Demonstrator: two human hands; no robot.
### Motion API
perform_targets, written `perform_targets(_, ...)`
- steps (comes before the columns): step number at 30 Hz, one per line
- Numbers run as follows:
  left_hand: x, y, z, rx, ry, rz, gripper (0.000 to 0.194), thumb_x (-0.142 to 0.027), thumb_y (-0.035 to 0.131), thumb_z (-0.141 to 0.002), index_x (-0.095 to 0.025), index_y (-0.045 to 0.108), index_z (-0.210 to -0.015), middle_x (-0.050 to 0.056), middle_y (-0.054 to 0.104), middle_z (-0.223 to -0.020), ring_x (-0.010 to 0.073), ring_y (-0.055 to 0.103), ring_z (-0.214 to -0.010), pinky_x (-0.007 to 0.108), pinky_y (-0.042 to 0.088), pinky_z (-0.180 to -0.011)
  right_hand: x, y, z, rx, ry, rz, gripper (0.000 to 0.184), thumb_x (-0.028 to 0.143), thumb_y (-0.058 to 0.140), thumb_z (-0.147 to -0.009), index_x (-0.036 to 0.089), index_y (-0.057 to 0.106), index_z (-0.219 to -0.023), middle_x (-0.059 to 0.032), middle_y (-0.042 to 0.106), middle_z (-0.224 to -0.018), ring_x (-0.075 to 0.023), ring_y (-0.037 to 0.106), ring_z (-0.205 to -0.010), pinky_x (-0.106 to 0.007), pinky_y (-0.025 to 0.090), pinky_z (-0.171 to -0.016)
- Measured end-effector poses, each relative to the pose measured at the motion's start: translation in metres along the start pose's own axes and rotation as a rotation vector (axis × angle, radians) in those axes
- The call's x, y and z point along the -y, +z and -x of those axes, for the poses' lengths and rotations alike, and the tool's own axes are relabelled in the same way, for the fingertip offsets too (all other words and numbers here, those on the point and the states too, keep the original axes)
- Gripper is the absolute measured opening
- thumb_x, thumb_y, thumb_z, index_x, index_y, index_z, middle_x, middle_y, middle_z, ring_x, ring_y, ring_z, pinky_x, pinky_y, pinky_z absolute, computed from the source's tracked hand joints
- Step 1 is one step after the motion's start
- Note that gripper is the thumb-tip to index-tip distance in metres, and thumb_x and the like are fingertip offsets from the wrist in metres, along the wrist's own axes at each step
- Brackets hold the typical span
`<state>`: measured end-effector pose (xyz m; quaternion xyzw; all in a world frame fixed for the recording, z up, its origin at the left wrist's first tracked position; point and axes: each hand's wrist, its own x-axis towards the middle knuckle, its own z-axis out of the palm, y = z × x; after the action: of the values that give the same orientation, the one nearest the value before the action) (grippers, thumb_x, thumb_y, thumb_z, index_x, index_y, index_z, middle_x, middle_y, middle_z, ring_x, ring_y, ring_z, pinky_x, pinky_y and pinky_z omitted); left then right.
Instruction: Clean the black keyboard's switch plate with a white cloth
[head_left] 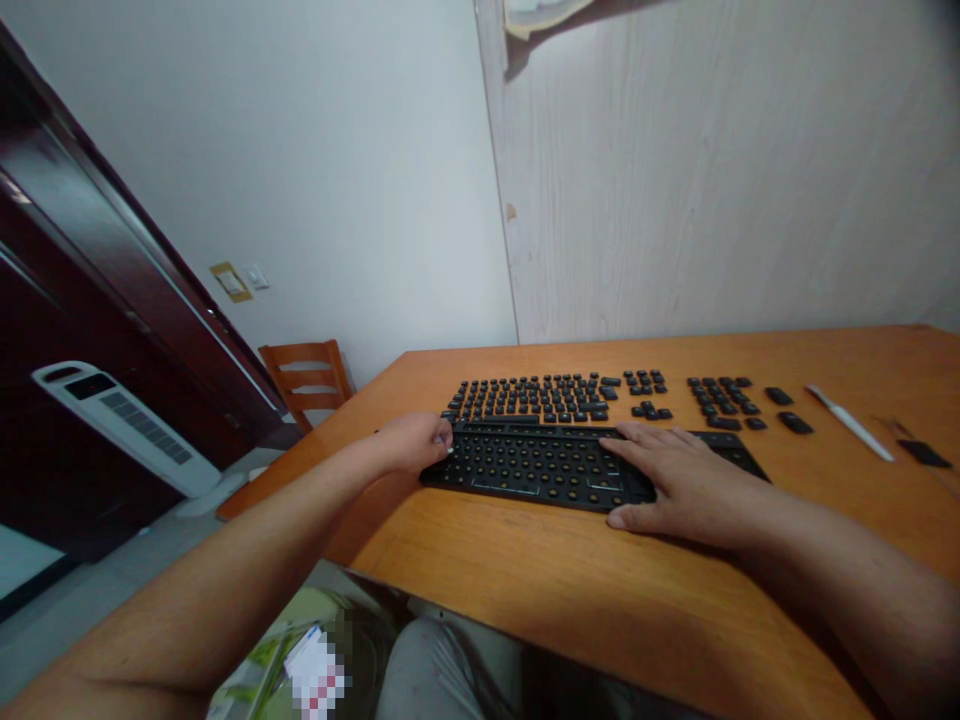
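A black keyboard base (pixel 525 465) with its keycaps off lies on the wooden table. At its left end my left hand (pixel 420 442) is closed in a pinch. A bit of something white shows at its fingertips, too small to name. My right hand (pixel 675 485) rests on the right part of the base, fingers stretched out and thumb at the near edge. It covers part of the key area. Behind the base, the loose black keycaps (pixel 525 398) are laid out in keyboard order, with the number-pad caps (pixel 721 400) farther right.
On the table (pixel 480 550), a white pen-like stick (pixel 851 424) lies at the right, near two small black objects (pixel 793 422) and a flat black piece (pixel 924 453). A chair (pixel 306 378) and a white tower fan (pixel 127 425) stand left. Below the front edge is a bin (pixel 360 620).
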<state>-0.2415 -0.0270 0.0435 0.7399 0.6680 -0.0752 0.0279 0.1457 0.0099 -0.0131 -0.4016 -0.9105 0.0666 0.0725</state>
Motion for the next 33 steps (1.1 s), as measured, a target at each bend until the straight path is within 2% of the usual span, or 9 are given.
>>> perform_targets(7, -0.016, -0.005, 0.012, -0.084, 0.033, -0.153, 0.022, -0.026, 0.052, -0.08, -0.022, 0.072, -0.088, 0.01, 0.069, -0.091, 0.0243, 0.064, -0.077, 0.031, 0.044, -0.062, -0.002, 0.001, 0.0, 0.0, 0.008, -0.024, 0.098, 0.08, 0.057, -0.071, 0.022, 0.044, -0.15, -0.015, 0.032, -0.159, -0.0411, 0.028, -0.144, -0.059, 0.023, -0.116)
perform_targets(12, -0.031, -0.009, 0.018, -0.09, 0.074, -0.315, 0.023, -0.02, 0.048, -0.082, -0.019, 0.07, -0.085, 0.013, 0.067, -0.093, 0.026, 0.066, -0.079, 0.034, 0.048, -0.067, 0.0, -0.002, 0.0, 0.013, 0.008, -0.004, 0.098, 0.08, 0.055, -0.072, 0.022, 0.043, -0.15, -0.0161, 0.031, -0.159, -0.0404, 0.028, -0.144, -0.059, 0.022, -0.116)
perform_targets(15, -0.031, -0.009, 0.017, -0.09, 0.074, -0.313, 0.02, -0.019, 0.05, -0.081, -0.018, 0.07, -0.082, 0.014, 0.066, -0.091, 0.0267, 0.066, -0.078, 0.036, 0.048, -0.067, 0.001, -0.002, 0.0, 0.016, 0.008, -0.001, 0.098, 0.08, 0.055, -0.072, 0.021, 0.044, -0.15, -0.0174, 0.032, -0.158, -0.0407, 0.028, -0.144, -0.059, 0.023, -0.116)
perform_targets(18, -0.025, -0.009, 0.013, -0.108, 0.061, -0.211, 0.017, -0.021, 0.053, -0.079, -0.019, 0.07, -0.082, 0.013, 0.067, -0.093, 0.0257, 0.065, -0.08, 0.035, 0.047, -0.07, 0.001, -0.003, 0.0, 0.002, 0.001, -0.012, 0.098, 0.08, 0.056, -0.072, 0.021, 0.045, -0.149, -0.0162, 0.032, -0.158, -0.0413, 0.028, -0.144, -0.06, 0.023, -0.116)
perform_targets(20, -0.019, -0.01, 0.01, -0.154, 0.058, -0.021, 0.017, -0.024, 0.055, -0.078, -0.019, 0.07, -0.083, 0.009, 0.067, -0.091, 0.0224, 0.063, -0.081, 0.032, 0.047, -0.071, 0.002, -0.003, 0.0, -0.001, -0.001, -0.016, 0.097, 0.08, 0.056, -0.072, 0.021, 0.046, -0.149, -0.0162, 0.032, -0.158, -0.041, 0.028, -0.144, -0.059, 0.023, -0.116)
perform_targets(23, -0.014, -0.012, 0.008, -0.203, 0.02, 0.527, 0.018, -0.031, 0.056, -0.079, -0.018, 0.066, -0.084, 0.001, 0.061, -0.073, 0.0141, 0.056, -0.066, 0.024, 0.043, -0.06, 0.002, -0.003, 0.001, 0.0, 0.004, -0.021, 0.096, 0.078, 0.057, -0.072, 0.02, 0.046, -0.149, -0.0165, 0.033, -0.158, -0.0407, 0.027, -0.144, -0.059, 0.023, -0.116)
perform_targets(27, -0.018, -0.014, 0.011, -0.105, -0.053, 1.289, 0.026, -0.04, 0.065, -0.076, -0.018, 0.058, -0.088, -0.006, 0.05, -0.059, 0.0071, 0.042, -0.045, 0.019, 0.033, -0.045, 0.0, 0.001, 0.001, 0.0, 0.008, -0.029, 0.094, 0.077, 0.058, -0.073, 0.023, 0.045, -0.149, -0.0156, 0.032, -0.158, -0.0408, 0.027, -0.145, -0.06, 0.023, -0.115)
perform_targets(30, -0.024, -0.015, 0.015, -0.042, 0.001, 1.589, 0.03, -0.038, 0.071, -0.072, -0.018, 0.055, -0.087, -0.006, 0.05, -0.059, 0.0057, 0.041, -0.044, 0.019, 0.034, -0.044, -0.002, 0.004, 0.0, -0.003, 0.007, -0.033, 0.094, 0.076, 0.059, -0.072, 0.023, 0.045, -0.149, -0.0157, 0.032, -0.158, -0.0413, 0.026, -0.145, -0.061, 0.024, -0.115)
perform_targets(33, -0.027, -0.015, 0.018, -0.015, 0.063, 1.72, 0.029, -0.033, 0.072, -0.071, -0.017, 0.054, -0.085, -0.005, 0.053, -0.062, 0.0052, 0.044, -0.046, 0.018, 0.034, -0.044, -0.003, 0.004, 0.0, -0.002, 0.009, -0.026, 0.095, 0.076, 0.059, -0.072, 0.024, 0.044, -0.149, -0.0155, 0.032, -0.158, -0.0414, 0.026, -0.145, -0.061, 0.024, -0.115)
